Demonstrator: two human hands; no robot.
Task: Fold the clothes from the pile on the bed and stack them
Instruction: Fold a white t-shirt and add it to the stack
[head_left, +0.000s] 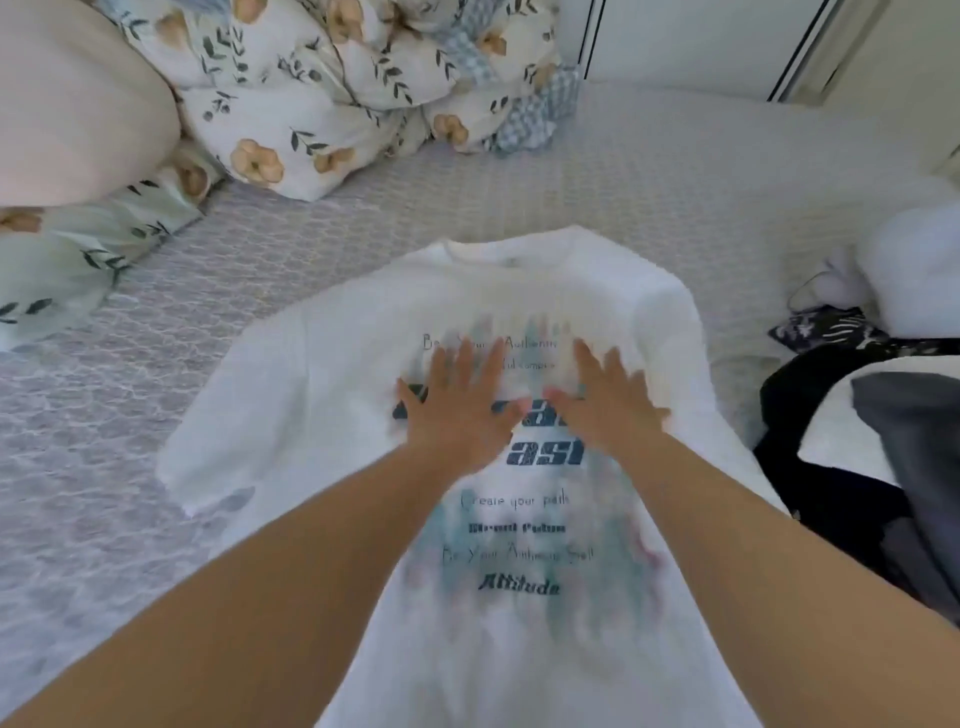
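Two hands: both lie flat on the printed white T-shirt (332, 415), the landmark for every line here.
Pillow (67, 93): plain cream, far beyond the shirt's left sleeve.
Floral duvet (322, 88): bunched beyond the shirt's collar, to the left.
Bed cover (104, 415): pale quilted, under the shirt.
T-shirt: spread print-up mid-bed, collar away from the person.
Left hand (460, 410): fingers straight and spread, palm pressing the shirt's chest print.
Right hand (605, 402): fingers straight and splayed, pressing the shirt just beside the left hand.
Clothes pile (857, 441): dark and grey garments, right of the shirt.
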